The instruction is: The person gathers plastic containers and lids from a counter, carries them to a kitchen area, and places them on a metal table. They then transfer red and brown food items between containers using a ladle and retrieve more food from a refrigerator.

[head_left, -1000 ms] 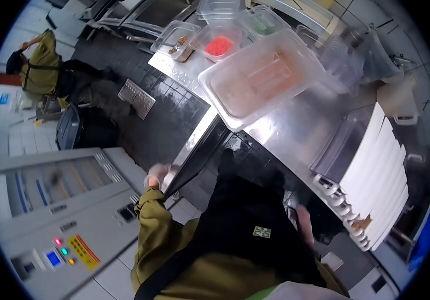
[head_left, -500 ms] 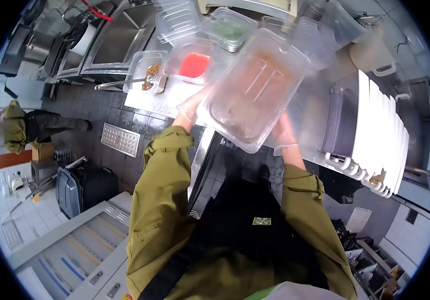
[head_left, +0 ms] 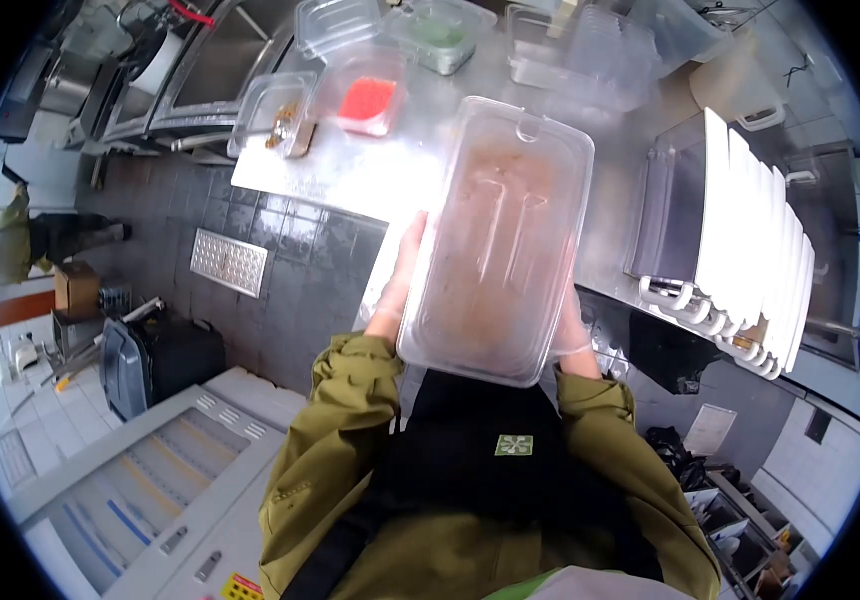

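A lidded clear container with brownish-pink contents is between my two gloved hands, in front of my body at the counter's edge. My left hand grips its left side, fingers partly behind the wall. On the right side my right hand holds it, with most fingers hidden by the container. Beyond it on the steel counter are a tub of red food, a tub with brown food and a container with green contents.
White cutting boards stand in a rack at the right. Stacked clear containers are at the back. A sink lies back left. A black bin and another person are farther left.
The lidded container has come down and closer to my body, now more upright in view, and both my hands have moved with it. The other person has shifted left in view.
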{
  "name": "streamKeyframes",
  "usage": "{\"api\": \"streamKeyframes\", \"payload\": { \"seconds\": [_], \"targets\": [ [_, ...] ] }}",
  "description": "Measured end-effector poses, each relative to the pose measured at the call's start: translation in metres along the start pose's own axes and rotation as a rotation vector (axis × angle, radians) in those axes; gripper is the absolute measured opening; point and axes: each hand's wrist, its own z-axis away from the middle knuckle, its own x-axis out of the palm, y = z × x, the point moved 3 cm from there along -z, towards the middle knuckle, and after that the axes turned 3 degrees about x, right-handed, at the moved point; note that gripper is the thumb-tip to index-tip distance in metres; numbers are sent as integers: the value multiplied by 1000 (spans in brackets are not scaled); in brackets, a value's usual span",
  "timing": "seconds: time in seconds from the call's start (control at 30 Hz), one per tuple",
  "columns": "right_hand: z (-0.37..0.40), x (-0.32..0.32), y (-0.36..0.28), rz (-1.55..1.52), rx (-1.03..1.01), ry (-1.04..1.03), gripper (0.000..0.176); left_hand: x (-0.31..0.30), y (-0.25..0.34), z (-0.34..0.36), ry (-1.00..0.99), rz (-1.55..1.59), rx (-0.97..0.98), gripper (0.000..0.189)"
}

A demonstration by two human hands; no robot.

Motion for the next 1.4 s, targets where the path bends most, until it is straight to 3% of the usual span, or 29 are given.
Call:
{"api": "streamKeyframes", "payload": {
  "seconds": [0.03,0.07,0.17,0.27,0.37,0.53,0.63,0.67,0.73,0.8,0.9,1.0,1.23,1.3,1.4],
  "targets": [
    [12,-8,10,158,4,17,51,1,-7,21,35,74,-49,42],
    [23,-14,21,319,8,30,49,-4,-18,39,115,23,33,42],
    [68,-17,37,358,27,-54,44,-31,-71,95,264,43,71,39],
    [115,-10,31,1032,-215,-294,44,-59,-142,151,399,107,18,37],
    [134,-25,55,626,133,-338,47,-76,-209,197,523,170,-46,35],
    [136,-99,107,785,314,-304,46,-90,-294,213,629,252,-99,32],
    [119,-149,147,592,519,-132,51,-105,-332,175,632,260,-92,30],
    [110,-150,146,660,491,-125,49,-111,-343,152,617,261,-78,29],
    [86,-197,181,470,502,-38,36,-129,-368,103,584,247,-54,28],
    [56,-258,215,707,507,4,41,-150,-392,55,549,213,-23,27],
    [17,-308,248,411,435,90,41,-179,-420,-11,471,73,50,25],
    [-28,-345,262,255,343,-49,42,-214,-443,-82,333,-304,296,15],
    [-111,-392,243,331,41,-156,49,-187,-399,-197,9,-627,712,23],
    [-123,-396,228,359,-60,-167,51,-172,-390,-219,-96,-572,767,24],
    [-136,-391,199,408,-221,-166,55,-152,-375,-243,-274,-317,641,27]
  ]
}}
